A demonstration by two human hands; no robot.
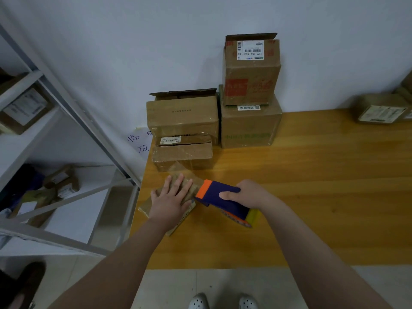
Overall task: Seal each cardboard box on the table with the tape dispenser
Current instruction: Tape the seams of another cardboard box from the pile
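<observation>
Tape dispenser (219, 198) in right hand (246, 194)

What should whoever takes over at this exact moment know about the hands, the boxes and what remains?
Left hand: flat, pressing down the small box near the table edge on the left.
Right hand: grips the tape dispenser, its orange end against that box's right side.
Done: nothing certain; this box appears mid-sealing.
Left: finish it, then the flat box, the open-flapped box behind it, the large box, the open-topped box stacked on it, and the far-right box.
</observation>
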